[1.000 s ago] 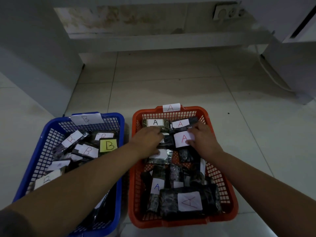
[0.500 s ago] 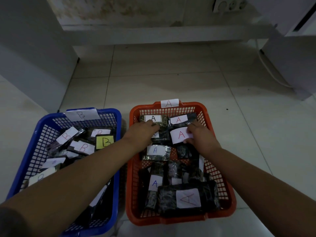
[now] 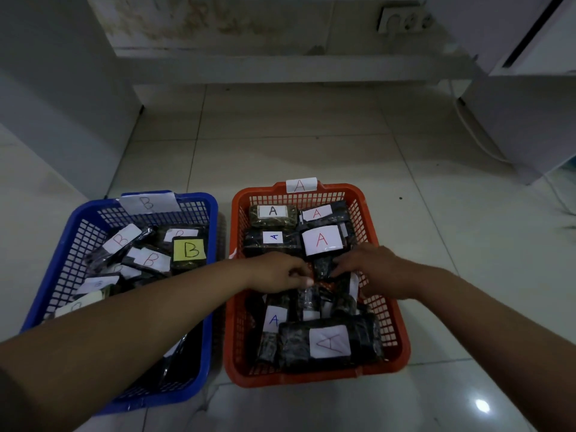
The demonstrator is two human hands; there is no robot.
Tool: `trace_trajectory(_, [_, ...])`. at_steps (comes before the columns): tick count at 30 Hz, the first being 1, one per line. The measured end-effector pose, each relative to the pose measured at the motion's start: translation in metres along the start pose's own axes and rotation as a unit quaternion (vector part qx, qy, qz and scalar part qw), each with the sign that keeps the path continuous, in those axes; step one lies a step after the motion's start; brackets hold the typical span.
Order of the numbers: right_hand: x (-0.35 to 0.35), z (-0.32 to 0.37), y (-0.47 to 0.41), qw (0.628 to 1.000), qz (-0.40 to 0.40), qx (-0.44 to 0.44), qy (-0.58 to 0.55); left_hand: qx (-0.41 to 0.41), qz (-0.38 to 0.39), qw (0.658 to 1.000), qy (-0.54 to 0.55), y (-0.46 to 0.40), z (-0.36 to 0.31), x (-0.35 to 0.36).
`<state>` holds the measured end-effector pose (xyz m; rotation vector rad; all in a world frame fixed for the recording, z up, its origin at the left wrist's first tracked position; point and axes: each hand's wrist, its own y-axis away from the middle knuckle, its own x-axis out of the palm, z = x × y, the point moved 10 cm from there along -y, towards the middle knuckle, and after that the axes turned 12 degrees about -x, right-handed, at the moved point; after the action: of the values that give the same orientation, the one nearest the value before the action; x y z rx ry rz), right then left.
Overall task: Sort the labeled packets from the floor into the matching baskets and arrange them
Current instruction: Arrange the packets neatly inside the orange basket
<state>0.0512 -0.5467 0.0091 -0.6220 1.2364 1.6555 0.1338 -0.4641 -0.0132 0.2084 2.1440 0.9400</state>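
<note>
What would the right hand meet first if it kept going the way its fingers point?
The right hand points left, toward the middle of the red basket. Its fingers already reach a dark packet; just past that is the left hand. Depth is unclear, so contact is a guess.

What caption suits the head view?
Both hands, left and right, arrange dark packets in the red plastic basket.

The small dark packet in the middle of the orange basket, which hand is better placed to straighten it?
Likely the right hand: its fingers already touch the dark packet in the orange basket. The left hand sits lower, beside it.
</note>
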Motion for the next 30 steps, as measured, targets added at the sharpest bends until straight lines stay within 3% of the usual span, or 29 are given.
trace_trajectory(7, [-0.006, 0.004, 0.003, 0.996, -0.084, -0.028, -0.023, -0.035, 0.013, 0.987, -0.156, 0.002, 0.013, 0.011])
trace_trajectory(11, [-0.032, 0.0, 0.011, 0.971, -0.181, 0.008, -0.158, -0.055, 0.034, 0.98, -0.186, 0.007, 0.03, 0.009])
trace_trajectory(14, [-0.037, -0.003, 0.012, 0.96, -0.217, 0.036, -0.174, -0.062, 0.048, 0.983, -0.167, 0.01, 0.034, 0.004])
trace_trajectory(19, [-0.029, 0.002, 0.003, 0.968, -0.188, 0.034, -0.162, -0.062, -0.005, 0.99, -0.129, 0.009, 0.03, -0.011])
trace_trajectory(21, [-0.025, 0.005, -0.002, 0.978, -0.154, 0.023, -0.142, -0.031, -0.062, 0.996, -0.056, 0.009, 0.022, -0.023])
trace_trajectory(25, [-0.018, 0.0, -0.012, 0.977, -0.105, 0.027, -0.183, 0.019, -0.082, 0.991, 0.107, 0.015, -0.001, -0.031])
trace_trajectory(30, [-0.025, -0.004, -0.022, 0.99, -0.087, 0.015, -0.109, 0.004, -0.126, 0.99, 0.058, -0.001, -0.004, -0.032])
